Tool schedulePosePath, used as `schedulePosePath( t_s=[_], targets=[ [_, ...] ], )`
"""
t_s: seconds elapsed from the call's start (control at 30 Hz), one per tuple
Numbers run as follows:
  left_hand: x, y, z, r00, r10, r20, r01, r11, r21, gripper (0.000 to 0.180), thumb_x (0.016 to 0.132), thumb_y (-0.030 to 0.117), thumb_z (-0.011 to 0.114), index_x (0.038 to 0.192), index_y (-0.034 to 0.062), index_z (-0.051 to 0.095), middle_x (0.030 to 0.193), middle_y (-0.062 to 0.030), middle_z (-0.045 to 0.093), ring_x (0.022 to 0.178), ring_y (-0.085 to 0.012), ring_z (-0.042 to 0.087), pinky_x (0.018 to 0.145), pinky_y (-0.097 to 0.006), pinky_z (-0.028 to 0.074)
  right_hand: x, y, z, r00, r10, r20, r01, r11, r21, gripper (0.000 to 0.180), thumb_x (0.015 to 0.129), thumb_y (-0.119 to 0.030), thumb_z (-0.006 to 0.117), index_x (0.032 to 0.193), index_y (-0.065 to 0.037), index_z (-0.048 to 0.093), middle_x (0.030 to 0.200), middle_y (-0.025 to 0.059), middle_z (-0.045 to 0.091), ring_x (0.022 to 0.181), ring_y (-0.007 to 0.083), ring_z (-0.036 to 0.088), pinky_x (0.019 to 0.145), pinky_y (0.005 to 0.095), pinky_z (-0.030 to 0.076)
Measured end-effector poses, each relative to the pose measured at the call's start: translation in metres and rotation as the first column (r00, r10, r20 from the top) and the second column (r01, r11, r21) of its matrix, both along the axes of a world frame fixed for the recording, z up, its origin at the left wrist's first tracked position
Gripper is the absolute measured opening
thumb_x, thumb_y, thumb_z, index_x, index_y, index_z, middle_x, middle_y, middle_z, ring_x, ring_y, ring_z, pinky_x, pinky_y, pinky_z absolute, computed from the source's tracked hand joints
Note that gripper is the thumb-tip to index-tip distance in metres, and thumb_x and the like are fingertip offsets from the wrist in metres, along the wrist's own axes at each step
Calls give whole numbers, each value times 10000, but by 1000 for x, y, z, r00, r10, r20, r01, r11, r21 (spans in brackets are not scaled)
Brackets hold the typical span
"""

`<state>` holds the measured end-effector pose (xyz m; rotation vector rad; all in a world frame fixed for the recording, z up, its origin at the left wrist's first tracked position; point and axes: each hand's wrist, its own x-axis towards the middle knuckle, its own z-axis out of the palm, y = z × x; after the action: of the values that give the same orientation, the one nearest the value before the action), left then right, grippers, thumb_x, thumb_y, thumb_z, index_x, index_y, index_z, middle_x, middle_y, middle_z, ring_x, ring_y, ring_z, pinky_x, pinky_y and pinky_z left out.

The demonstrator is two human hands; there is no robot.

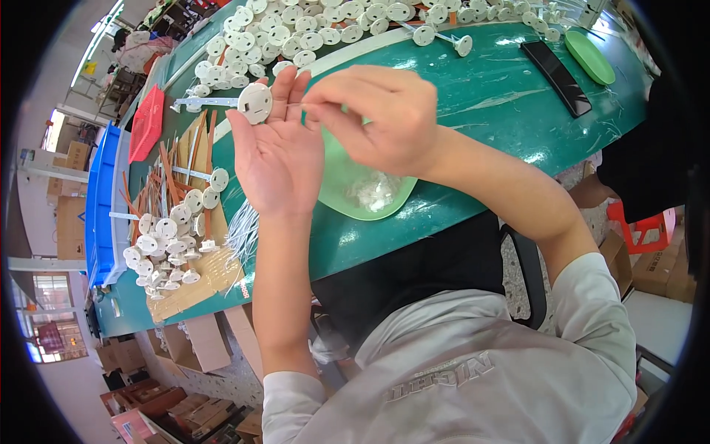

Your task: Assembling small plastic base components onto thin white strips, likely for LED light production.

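Observation:
Palm up, my left hand (279, 159) holds a white round disc (255, 103) with slots between thumb and fingers. From the disc a narrow pale strip (211, 102) runs out to the left. Close beside its fingertips, my right hand (381, 111) is closed in a pinch. A thin, clear sliver seems to show at the pinching fingertips, too small to name. Below the right hand sits a light green bowl (403, 198), partly hidden by my hands, with small clear pieces (373, 191) in it.
Many similar discs (277, 35) are heaped along the table's far side. More discs (166, 237) and brown strips lie on cardboard (214, 274) at left, near a red basket (147, 124) and blue tray (103, 200). A black phone (556, 78) and green dish (589, 58) lie right.

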<state>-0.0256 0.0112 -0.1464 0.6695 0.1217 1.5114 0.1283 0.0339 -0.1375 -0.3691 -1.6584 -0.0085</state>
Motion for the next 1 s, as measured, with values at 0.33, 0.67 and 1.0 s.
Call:
schedulePosePath(
  t_s=[0.33, 0.67, 1.0],
  targets=[
    [31, -16, 11, 961, 20, -277, -16, 1000, 17, 752, 1040, 557, 216, 1442, -71, 313, 1491, -121, 367, 1408, -246, 312, 1179, -373, 223, -13, 12, -15, 997, -78, 15, 75, 988, 137, 164, 689, 16, 743, 835, -26, 680, 742, 92, 670, 621, 241, 653, 544, 305, 534],
    [35, -14, 3, 936, 96, -339, -92, 995, 28, 661, 1046, 534, 235, 1448, 19, 332, 1530, -128, 310, 1431, -280, 291, 1183, -410, 235, -22, 19, -18, 986, -143, 87, 117, 960, 255, 217, 611, -8, 712, 819, -36, 655, 723, 73, 633, 603, 233, 628, 531, 309, 512],
    [6, 2, -9, 990, 15, -137, -4, 997, 82, 591, 1053, 513, 232, 1307, 57, 508, 1421, -132, 485, 1364, -277, 378, 1140, -430, 254, 3, 24, 6, 996, -89, 5, 88, 986, 141, 213, 689, -86, 812, 879, -48, 721, 850, 59, 711, 718, 205, 653, 666, 281, 528]
  ],
)
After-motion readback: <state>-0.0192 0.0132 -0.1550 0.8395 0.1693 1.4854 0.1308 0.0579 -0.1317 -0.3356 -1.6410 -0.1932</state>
